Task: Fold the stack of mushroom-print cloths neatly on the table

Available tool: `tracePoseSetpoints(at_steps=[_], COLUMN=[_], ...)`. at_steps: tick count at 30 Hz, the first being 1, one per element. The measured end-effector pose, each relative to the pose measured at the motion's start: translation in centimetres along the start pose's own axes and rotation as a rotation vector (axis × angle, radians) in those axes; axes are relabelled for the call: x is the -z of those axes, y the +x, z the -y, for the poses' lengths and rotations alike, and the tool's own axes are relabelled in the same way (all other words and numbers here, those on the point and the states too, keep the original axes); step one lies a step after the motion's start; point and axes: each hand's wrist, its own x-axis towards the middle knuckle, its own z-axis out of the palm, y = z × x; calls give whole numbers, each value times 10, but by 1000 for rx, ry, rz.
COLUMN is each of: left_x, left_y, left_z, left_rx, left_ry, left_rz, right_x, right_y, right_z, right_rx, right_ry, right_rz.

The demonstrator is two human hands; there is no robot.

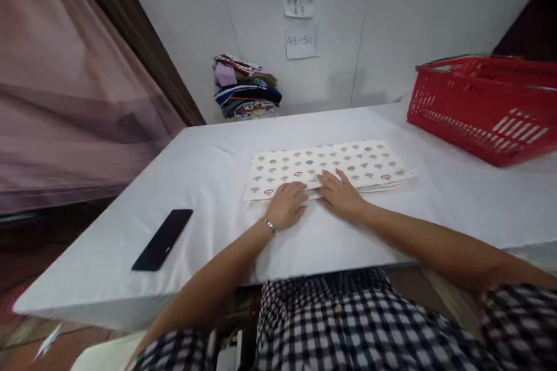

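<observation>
A white cloth printed with small mushrooms (322,163) lies folded into a flat, long rectangle on the white-covered table (226,151). At its near edge, left of the middle, my left hand (287,206) is closed on the layers, fingers curled over the top. Close beside it, my right hand (342,194) holds the same edge, its fingers lying over the print. Between the two hands the edge of the layers shows slightly parted. My thumbs are partly hidden.
A black phone (163,240) lies on the table at the left. A red plastic basket (483,110) stands at the right. Behind the far edge is a stack of folded fabrics (248,90). Paper notes (301,40) hang on the wall, and a pink curtain (78,81) hangs at left.
</observation>
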Motion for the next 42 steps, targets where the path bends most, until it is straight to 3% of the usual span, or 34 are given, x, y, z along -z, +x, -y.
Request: tracePoseSetpoints(at_steps=[8,15,19,23,27,36,39,42], left_x=[-23,-37,-38,-32,-26,-25,-12,-5], left_y=[55,82,86,86,86,83,86,105], left_z=[-32,-44,-46,-46,-43,-40,-31,-14], left_rx=[-69,-85,-119,-41,16,-2,-38,0], left_ry=[73,141,115,15,-79,-166,-262,-367], left_rz=[73,104,107,96,89,73,95,63], right_x=[9,14,13,8,3,-6,-11,-15], right_y=[-60,-83,-83,-77,-67,-47,-48,-49], right_z=[-48,-68,-61,-55,-57,-59,-60,-60], right_rx=[-35,-104,-66,-51,-48,9,33,28], right_ry=[-47,-43,-21,-5,-21,-81,-69,-42], right_rz=[1,-46,-97,-133,-125,-168,-191,-211])
